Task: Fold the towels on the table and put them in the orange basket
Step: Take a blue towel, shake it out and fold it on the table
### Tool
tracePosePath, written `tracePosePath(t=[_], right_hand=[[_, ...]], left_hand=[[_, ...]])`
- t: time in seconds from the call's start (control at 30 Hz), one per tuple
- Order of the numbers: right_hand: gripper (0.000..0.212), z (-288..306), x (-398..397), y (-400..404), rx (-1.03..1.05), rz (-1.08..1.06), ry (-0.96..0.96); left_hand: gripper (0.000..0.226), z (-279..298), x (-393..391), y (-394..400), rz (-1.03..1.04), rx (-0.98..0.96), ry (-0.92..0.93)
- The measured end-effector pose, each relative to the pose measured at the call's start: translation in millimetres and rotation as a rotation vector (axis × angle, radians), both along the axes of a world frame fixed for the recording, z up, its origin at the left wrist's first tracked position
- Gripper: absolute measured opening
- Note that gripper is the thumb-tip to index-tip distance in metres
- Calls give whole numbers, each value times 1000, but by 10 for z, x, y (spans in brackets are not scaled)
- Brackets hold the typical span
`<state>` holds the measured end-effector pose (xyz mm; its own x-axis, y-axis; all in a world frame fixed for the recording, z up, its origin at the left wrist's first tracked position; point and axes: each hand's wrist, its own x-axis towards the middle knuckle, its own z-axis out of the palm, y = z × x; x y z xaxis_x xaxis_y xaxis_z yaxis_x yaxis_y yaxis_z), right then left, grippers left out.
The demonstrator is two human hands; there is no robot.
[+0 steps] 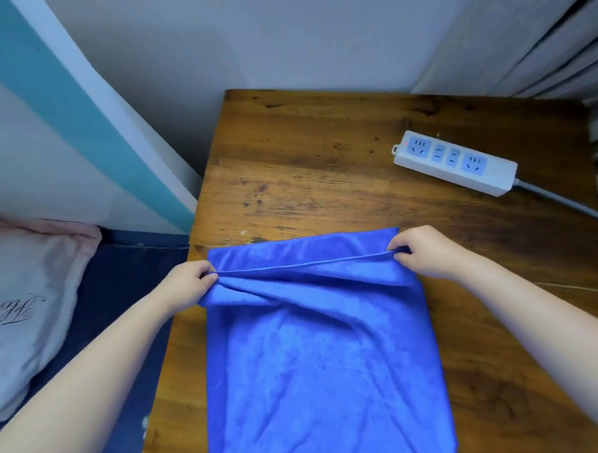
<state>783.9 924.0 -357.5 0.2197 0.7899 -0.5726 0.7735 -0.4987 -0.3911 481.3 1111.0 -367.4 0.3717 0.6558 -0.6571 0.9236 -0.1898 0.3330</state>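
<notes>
Filling the frame from 12 to 6 o'clock, a wooden table [321,155] carries 1 blue towel [327,364] spread across its near half, toward 6 o'clock. At 9 o'clock a pale pillow [25,295] lies beside it. At 2 o'clock sits a white power strip [454,162]. The left hand [189,282] and right hand [428,251] each pinch 1 corner of the towel's raised edge, fingers curled.

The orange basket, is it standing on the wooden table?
No, the wooden table bears only the blue towel and a white power strip; no basket shows.
</notes>
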Motion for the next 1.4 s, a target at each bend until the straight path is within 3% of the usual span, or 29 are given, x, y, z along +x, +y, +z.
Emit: tracePosePath(t=[0.17, 0.3, 0.4, 0.67, 0.73, 0.9, 1.07, 1.2, 1.4], right_hand=[[26, -102, 74, 246, 22, -47, -251], [23, -171, 68, 298, -15, 18, -284], [20, -198, 64, 314, -12, 51, -285], [14, -212, 68, 367, -126, 160, -234], [14, -165, 100, 361, -92, 176, -196], [6, 37, 156, 324, -72, 61, -92], [20, 284, 97, 223, -137, 33, -101], [9, 500, 28, 47, -134, -26, -112], [12, 484, -214, -196, -118, -21, -227]], left_hand=[[14, -103, 65, 109, -118, 291, 100], [19, -229, 161, 119, -224, 417, 88], [15, -309, 200, 146, -224, 346, 38], [13, -258, 243, 129, -388, 254, 189], [7, -199, 238, 140, -361, 235, 119], [30, 44, 199, 147, -261, 82, -55], [26, 357, 111, 128, -374, 188, -81], [10, 516, -49, 72, -482, 178, -9], [17, 307, -149, -134, -496, 260, 140]])
